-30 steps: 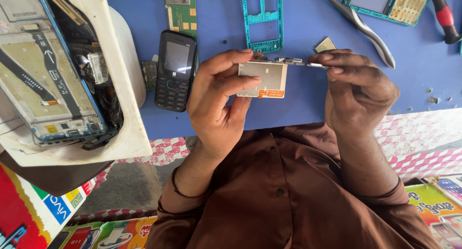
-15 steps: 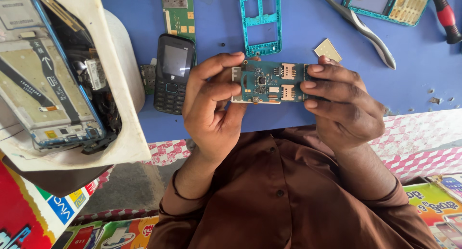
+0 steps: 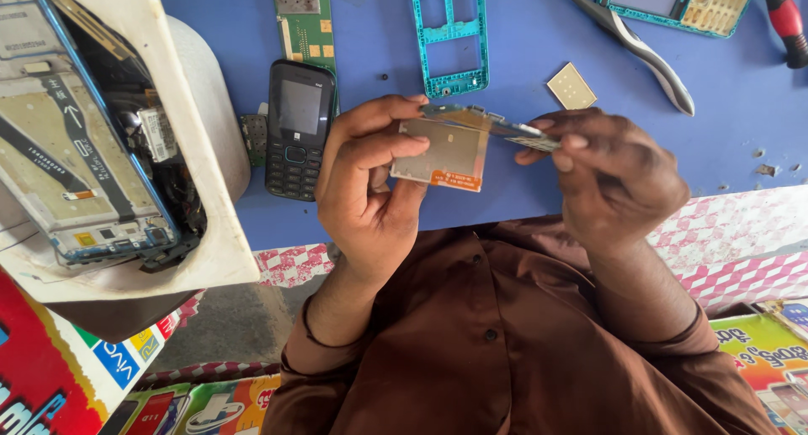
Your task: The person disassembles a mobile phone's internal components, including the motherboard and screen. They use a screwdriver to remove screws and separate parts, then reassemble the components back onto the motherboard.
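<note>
The blue worktable (image 3: 522,31) carries loose phone parts: a teal frame (image 3: 452,33), a black keypad phone (image 3: 300,128), pliers (image 3: 644,48). Above its near edge, the left hand (image 3: 370,187) and right hand (image 3: 619,174) both pinch 1 circuit board (image 3: 497,125) with its silver display panel (image 3: 442,153) hanging under it (the phone is already disassembled, nothing refitted). The board shows edge-on, so its components stay hidden.

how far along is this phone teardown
Done, apparently: the teal phone frame lies bare on the blue table, a green circuit board beside it. In hand: the left hand and right hand hold a circuit board edge-on, its display panel hanging down. Left: the black keypad phone lies closed, and nothing is reassembled.
</note>
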